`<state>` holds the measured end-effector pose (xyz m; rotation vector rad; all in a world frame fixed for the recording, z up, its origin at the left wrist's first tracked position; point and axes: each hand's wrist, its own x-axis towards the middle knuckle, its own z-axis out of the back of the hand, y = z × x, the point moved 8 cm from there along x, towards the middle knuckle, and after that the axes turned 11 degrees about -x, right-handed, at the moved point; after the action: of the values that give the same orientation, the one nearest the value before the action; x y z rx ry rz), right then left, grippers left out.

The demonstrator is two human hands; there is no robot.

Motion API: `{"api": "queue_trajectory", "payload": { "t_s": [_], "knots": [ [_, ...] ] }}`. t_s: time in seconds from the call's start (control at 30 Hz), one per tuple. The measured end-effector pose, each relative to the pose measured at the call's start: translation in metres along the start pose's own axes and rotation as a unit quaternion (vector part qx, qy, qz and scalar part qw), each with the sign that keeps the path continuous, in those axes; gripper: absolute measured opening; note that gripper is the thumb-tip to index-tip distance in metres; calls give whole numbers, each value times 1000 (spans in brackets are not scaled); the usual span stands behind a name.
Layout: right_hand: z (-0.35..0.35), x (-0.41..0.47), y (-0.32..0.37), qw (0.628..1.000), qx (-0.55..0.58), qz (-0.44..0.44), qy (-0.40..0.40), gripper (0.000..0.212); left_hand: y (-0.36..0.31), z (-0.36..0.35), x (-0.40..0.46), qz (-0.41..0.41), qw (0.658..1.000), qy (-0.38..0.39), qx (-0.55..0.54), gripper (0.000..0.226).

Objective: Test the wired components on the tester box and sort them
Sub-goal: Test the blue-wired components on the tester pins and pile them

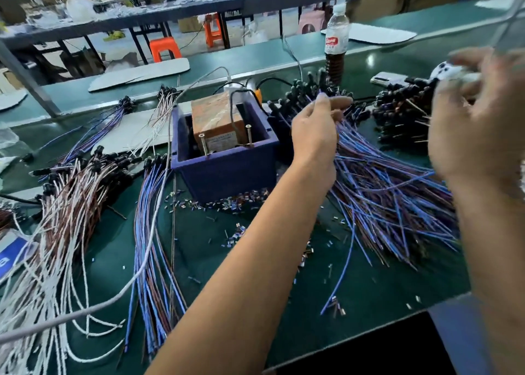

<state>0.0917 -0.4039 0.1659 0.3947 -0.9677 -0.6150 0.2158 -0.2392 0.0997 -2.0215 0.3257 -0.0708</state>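
Right of tester box point(224, 150), left hand point(315, 136) pinches blue wires point(383, 192); bottle point(336, 45) behind.

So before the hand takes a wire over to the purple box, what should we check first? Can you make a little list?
1. Left hand has hold of a wire: ok, its fingers pinch blue wires from the big blue pile.
2. Only one wire picked: cannot tell, several strands run up to the fingers.
3. Tester box is within reach: ok, it sits just left of that hand.
4. The two upright screws on the box are free: ok, nothing touches them.
5. Right hand is ready: cannot tell, it is blurred and raised near something white.
6. Sorted piles are apart: ok, the white and brown pile lies left of the box.
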Motion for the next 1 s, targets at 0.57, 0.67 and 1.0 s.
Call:
{"api": "queue_trajectory", "payload": {
  "t_s": [0.57, 0.67, 1.0],
  "knots": [
    [-46, -22, 6, 964, -32, 86, 248, 12, -28, -4, 53, -56, 994, -77, 55, 28],
    [-71, -34, 0, 957, -137, 88, 242, 16, -8, 1, 64, -2, 993, -81, 85, 28],
    [-78, -46, 7, 950, -236, 102, 175, 12, 10, 10, 14, -70, 976, 60, 196, 26]
  ]
}}
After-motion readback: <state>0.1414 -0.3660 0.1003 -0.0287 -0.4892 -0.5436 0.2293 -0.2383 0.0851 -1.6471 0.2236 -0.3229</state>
